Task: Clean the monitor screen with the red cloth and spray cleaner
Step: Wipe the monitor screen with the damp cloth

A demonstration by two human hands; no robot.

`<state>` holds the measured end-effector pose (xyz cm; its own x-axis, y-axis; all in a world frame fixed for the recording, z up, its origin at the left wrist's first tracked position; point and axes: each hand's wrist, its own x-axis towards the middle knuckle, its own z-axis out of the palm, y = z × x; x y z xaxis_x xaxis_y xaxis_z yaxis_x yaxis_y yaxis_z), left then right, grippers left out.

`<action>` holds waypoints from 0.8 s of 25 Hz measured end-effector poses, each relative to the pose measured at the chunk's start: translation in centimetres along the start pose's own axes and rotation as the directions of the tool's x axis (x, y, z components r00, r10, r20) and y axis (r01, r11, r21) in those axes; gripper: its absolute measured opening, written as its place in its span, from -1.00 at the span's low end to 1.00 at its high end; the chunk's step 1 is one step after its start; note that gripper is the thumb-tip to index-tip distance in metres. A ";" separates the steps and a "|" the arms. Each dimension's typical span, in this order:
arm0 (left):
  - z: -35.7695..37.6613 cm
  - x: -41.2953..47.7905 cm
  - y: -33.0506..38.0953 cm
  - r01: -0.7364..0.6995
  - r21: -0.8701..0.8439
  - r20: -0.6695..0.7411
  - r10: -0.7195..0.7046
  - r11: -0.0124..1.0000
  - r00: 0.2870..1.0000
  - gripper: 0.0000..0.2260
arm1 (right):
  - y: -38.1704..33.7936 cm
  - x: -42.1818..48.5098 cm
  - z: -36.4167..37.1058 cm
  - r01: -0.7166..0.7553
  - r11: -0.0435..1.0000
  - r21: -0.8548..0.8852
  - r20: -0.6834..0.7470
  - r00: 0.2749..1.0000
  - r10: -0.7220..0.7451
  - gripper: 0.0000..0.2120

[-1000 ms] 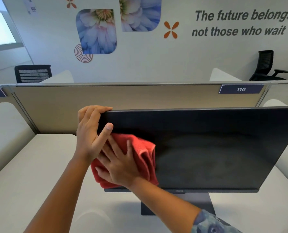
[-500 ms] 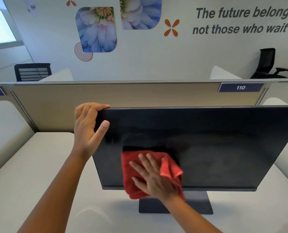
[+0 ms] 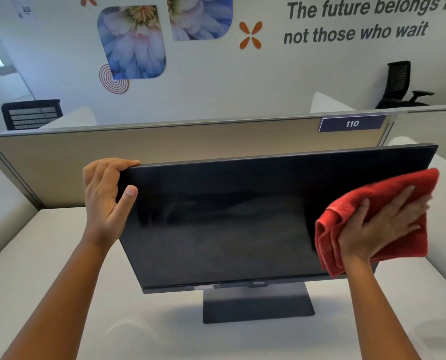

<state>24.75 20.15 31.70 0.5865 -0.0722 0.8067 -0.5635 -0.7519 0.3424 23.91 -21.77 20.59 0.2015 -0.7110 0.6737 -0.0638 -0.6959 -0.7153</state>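
Note:
A black monitor [image 3: 229, 224] stands on its dark base [image 3: 258, 305] in the middle of the white desk, screen dark and facing me. My left hand [image 3: 107, 196] grips the monitor's top left corner, fingers over the top edge and thumb on the screen. My right hand [image 3: 383, 224] lies flat with fingers spread on the folded red cloth [image 3: 346, 229], pressing it against the right end of the screen. The cloth hangs over the screen's right edge. No spray cleaner is in view.
The white desk [image 3: 47, 255] runs around the monitor. A beige partition [image 3: 164, 144] with a "110" label [image 3: 352, 123] stands right behind it. Black office chairs [image 3: 398, 84] and a decorated wall lie beyond.
My right hand has swept the red cloth across the screen from its left side to its right end. My left hand has kept its hold on the top left corner.

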 end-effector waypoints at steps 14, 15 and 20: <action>5.3 -5.4 10.7 -0.100 -0.070 0.194 0.112 0.992 0.975 -0.49 | -5.4 -11.0 -0.9 -0.303 0.950 0.073 0.333 0.905 0.263 -0.18; 6.7 -6.7 12.3 -0.043 -0.123 0.335 0.083 0.991 0.939 -0.48 | -5.8 -11.6 -1.0 -0.289 0.955 0.070 0.349 0.904 0.247 -0.19; 11.9 -9.9 14.6 0.245 -0.132 0.567 -0.130 0.960 0.813 -0.41 | -6.8 -14.2 -1.7 -0.195 0.981 -0.017 0.414 0.891 0.184 -0.25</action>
<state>17.60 2.12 22.99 0.8802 -0.3325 0.3387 -0.4739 -0.6536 0.5900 19.86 -7.15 16.20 0.5723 -0.7204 0.3918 -0.1183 -0.5454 -0.8298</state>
